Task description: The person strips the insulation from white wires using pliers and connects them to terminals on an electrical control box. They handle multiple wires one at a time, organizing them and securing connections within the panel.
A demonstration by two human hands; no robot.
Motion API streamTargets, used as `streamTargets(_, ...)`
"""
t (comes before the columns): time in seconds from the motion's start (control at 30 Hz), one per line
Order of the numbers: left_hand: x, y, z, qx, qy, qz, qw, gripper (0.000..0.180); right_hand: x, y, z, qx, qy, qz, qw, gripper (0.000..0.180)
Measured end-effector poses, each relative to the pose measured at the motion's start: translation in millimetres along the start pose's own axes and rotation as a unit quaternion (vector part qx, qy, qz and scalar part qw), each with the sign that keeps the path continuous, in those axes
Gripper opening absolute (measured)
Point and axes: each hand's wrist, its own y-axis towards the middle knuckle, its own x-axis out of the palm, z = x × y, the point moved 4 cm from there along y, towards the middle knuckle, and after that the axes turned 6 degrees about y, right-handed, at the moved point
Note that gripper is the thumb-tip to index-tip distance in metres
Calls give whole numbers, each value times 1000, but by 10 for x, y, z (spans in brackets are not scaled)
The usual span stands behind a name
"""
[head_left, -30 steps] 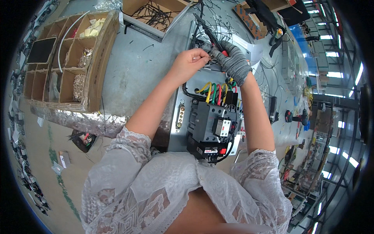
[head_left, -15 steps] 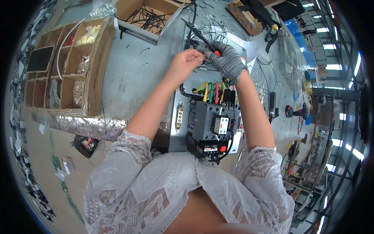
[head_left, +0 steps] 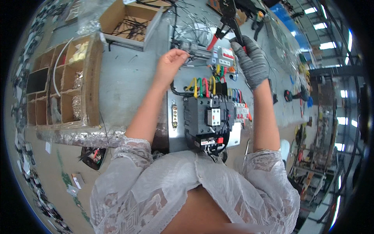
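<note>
A metal mounting panel (head_left: 177, 87) lies on the grey bench with black contactors (head_left: 208, 119), a white breaker (head_left: 223, 55) and yellow, green and red wires (head_left: 202, 85) on it. My bare left hand (head_left: 170, 64) pinches a component at the panel's far left edge. My right hand (head_left: 251, 62), in a grey glove, grips a black-handled crimping tool (head_left: 230, 19) that points away from me above the breaker.
A cardboard divider tray (head_left: 58, 89) with small hardware stands at the left. An open cardboard box (head_left: 128, 21) of black cable ties sits at the back. Loose wires and tools lie along the bench to the right. The floor shows below left.
My hands have drawn apart. The right hand has lifted the tool away from the left hand, toward the far right. The left hand stays at the panel's far edge.
</note>
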Motion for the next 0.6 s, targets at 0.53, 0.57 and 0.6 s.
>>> streamTargets(0.53, -27, 33, -30, -39, -18, -4, 999, 11, 185, -238, 657, 107, 7, -176, 978, 57)
streamTargets(0.57, -14, 32, -29, -44, -17, -4, 999, 11, 251, -251, 785, 92, 53, -203, 974, 59)
streamTargets(0.6, -10, 31, -26, -48, -14, -1, 999, 11, 330, -255, 888, 73, 100, -231, 965, 60)
